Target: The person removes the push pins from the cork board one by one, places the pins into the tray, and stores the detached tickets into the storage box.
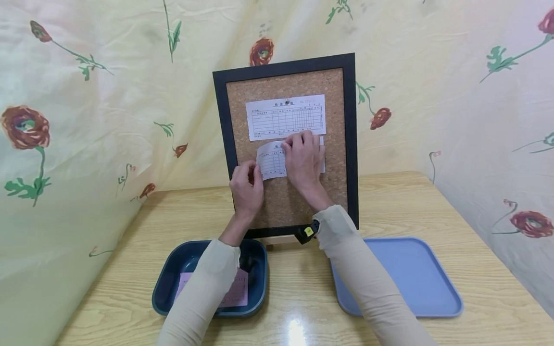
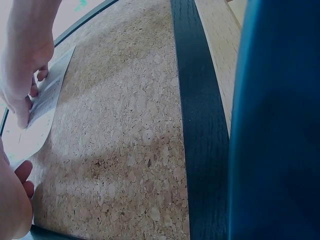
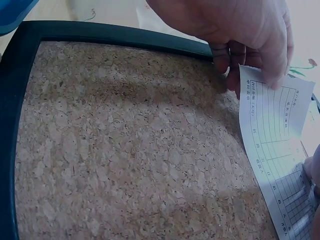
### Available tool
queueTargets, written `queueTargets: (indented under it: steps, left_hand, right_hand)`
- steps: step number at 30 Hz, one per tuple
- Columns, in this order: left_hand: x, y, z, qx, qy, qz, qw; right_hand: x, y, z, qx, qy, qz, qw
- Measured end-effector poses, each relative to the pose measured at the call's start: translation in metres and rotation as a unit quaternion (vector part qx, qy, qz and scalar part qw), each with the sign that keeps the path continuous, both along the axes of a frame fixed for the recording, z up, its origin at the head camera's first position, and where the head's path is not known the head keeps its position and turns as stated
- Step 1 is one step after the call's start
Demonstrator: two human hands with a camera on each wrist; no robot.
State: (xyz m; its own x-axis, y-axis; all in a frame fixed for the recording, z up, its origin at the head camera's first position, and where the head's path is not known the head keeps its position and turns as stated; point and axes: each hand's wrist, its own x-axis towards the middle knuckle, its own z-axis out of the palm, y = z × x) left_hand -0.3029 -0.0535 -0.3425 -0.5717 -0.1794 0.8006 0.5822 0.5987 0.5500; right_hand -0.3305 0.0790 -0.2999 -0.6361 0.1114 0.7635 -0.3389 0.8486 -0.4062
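Against a framed cork board (image 1: 294,202), my left hand (image 1: 247,187) pinches the left edge of a printed form slip (image 1: 271,161), thumb in front and fingers behind. That edge curls off the cork in the right wrist view, where the slip (image 3: 270,130) shows ruled lines. My right hand (image 1: 305,161) has its fingertips against the slip's upper middle and covers much of it. Whether something small sits between those fingertips is hidden. Just above, another form slip (image 1: 285,122) hangs flat, with a pushpin (image 1: 287,102) at its top middle.
A dark blue bin (image 1: 157,288) with pink paper (image 1: 235,293) inside stands below my left forearm. On the right a light blue tray (image 1: 415,274) lies on the wooden table (image 1: 294,288), partly under my right forearm. Flowered cloth (image 1: 130,72) hangs behind the board.
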Motion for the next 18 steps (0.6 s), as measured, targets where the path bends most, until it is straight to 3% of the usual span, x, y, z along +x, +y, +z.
queueTargets:
  steps: [18]
  left_hand:
    - [-0.0001, 0.0003, 0.0003, -0.001, 0.000, 0.000, 1.0000]
  right_hand:
    - [0.0005, 0.0000, -0.0002, 0.010, -0.007, -0.002, 1.000]
